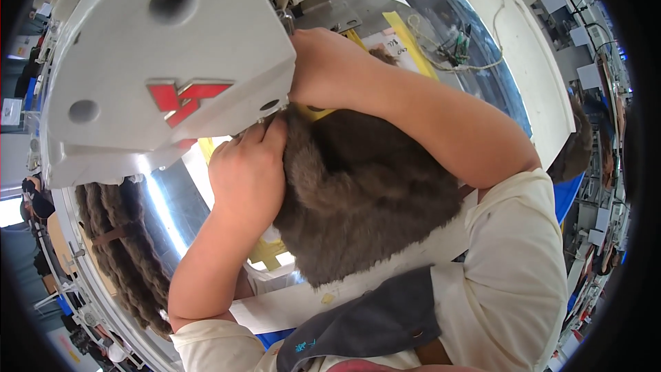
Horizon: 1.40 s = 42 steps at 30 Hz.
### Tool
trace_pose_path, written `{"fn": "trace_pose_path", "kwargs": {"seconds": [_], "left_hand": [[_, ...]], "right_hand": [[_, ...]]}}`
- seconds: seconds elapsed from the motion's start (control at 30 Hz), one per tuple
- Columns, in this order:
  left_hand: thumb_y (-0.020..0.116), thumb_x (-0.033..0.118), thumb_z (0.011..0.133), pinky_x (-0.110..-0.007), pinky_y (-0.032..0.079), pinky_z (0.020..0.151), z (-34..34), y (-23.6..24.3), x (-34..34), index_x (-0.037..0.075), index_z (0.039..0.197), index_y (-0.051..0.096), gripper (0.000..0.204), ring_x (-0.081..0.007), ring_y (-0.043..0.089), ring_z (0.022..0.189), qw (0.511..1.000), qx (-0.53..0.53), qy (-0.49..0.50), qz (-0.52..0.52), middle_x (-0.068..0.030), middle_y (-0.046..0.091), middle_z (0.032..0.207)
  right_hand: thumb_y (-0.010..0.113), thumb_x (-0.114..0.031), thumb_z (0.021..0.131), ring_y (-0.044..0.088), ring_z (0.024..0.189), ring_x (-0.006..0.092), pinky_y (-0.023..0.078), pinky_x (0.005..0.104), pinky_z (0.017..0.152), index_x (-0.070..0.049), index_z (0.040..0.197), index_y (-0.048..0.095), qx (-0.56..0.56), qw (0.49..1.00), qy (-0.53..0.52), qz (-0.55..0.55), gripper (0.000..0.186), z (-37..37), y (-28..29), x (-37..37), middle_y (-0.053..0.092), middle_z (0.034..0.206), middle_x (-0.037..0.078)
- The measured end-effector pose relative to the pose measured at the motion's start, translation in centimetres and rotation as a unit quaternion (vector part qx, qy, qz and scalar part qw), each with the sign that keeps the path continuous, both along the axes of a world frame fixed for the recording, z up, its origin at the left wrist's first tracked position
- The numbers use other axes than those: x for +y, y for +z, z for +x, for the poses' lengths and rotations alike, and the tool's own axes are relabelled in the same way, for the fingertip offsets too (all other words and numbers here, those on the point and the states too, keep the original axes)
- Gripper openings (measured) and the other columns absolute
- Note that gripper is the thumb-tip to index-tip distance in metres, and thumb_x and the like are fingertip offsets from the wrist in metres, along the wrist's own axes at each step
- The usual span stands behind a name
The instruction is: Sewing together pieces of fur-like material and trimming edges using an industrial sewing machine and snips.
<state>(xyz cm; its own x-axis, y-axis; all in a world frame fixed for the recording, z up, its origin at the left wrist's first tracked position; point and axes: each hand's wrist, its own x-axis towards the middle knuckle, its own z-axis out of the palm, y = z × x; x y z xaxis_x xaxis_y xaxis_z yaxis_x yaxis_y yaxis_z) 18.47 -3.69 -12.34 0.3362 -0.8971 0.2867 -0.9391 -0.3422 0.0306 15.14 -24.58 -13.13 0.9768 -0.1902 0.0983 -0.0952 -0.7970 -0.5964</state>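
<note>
A thick grey-brown fur piece point(365, 213) hangs over the front edge of the work surface, below a large pale machine head, probably a sewing machine point(227, 48). My left hand point(251, 169) is at the fur's left edge, with its fingers bent and closed on the fur close under the machine head. Their tips are partly hidden there. My right hand point(327, 69) reaches in on the far side of the fur, beside the machine head. The machine hides its fingers, so what they hold does not show.
Yellow tape strips point(406, 34) lie on the work surface behind my right forearm. A tangle of pale cord point(475, 65) and small green bits lie on the clear cover. More brown fur point(124, 241) hangs at the left. Other workstations line both sides.
</note>
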Motion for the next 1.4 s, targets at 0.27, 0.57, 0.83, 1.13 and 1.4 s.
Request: {"fn": "trace_pose_path", "kwargs": {"seconds": [0.27, 0.57, 0.83, 1.13, 1.4], "left_hand": [[0.06, 0.006, 0.084, -0.04, 0.056, 0.061, -0.2, 0.3, 0.5, 0.006, 0.107, 0.066, 0.023, -0.0291, 0.07, 0.07, 0.999, 0.028, 0.017, -0.004, -0.0108, 0.068, 0.085], [0.06, 0.007, 0.085, -0.036, 0.057, 0.059, -0.2, 0.6, 0.6, 0.005, 0.1, 0.06, 0.015, -0.0253, 0.071, 0.071, 0.998, 0.053, 0.008, 0.025, -0.0105, 0.067, 0.084], [0.063, 0.007, 0.081, -0.036, 0.056, 0.059, -0.2, 0.5, 0.6, 0.006, 0.094, 0.057, 0.014, -0.0245, 0.07, 0.071, 0.999, 0.029, -0.005, 0.019, -0.0094, 0.065, 0.082], [0.063, 0.004, 0.08, -0.039, 0.057, 0.07, -0.3, 0.9, 0.8, 0.004, 0.095, 0.055, 0.017, -0.0295, 0.071, 0.081, 0.997, 0.061, -0.014, 0.037, -0.0129, 0.065, 0.088], [0.082, 0.015, 0.066, -0.04, 0.055, 0.078, -0.8, 2.0, 1.2, -0.002, 0.123, 0.058, 0.064, -0.0308, 0.07, 0.09, 0.991, 0.104, -0.061, 0.057, -0.0216, 0.065, 0.127]], "right_hand": [[0.066, -0.01, 0.081, 0.068, 0.099, 0.0399, 0.054, 0.0482, 0.087, -0.002, 0.103, 0.074, -0.067, 0.98, 0.185, -0.02, 0.025, -6.1, 2.5, 1.2, 0.072, 0.105, 0.017], [0.063, -0.012, 0.083, 0.072, 0.093, 0.0294, 0.058, 0.0437, 0.076, -0.006, 0.098, 0.076, -0.01, 0.979, 0.16, -0.127, 0.021, -6.5, 3.4, 2.5, 0.075, 0.103, 0.006], [0.061, -0.011, 0.087, 0.074, 0.085, 0.0264, 0.058, 0.0401, 0.065, -0.009, 0.096, 0.075, -0.011, 0.973, 0.139, -0.181, 0.017, -6.6, 2.9, 3.0, 0.074, 0.097, 0.004], [0.062, -0.011, 0.085, 0.073, 0.081, 0.0293, 0.057, 0.0411, 0.063, -0.007, 0.088, 0.074, -0.01, 0.972, 0.139, -0.188, 0.013, -6.5, 2.8, 3.0, 0.074, 0.09, 0.007], [0.063, -0.01, 0.083, 0.073, 0.08, 0.0309, 0.057, 0.0421, 0.062, -0.006, 0.087, 0.073, -0.008, 0.976, 0.128, -0.176, 0.012, -6.6, 2.7, 2.5, 0.073, 0.088, 0.008]]}}
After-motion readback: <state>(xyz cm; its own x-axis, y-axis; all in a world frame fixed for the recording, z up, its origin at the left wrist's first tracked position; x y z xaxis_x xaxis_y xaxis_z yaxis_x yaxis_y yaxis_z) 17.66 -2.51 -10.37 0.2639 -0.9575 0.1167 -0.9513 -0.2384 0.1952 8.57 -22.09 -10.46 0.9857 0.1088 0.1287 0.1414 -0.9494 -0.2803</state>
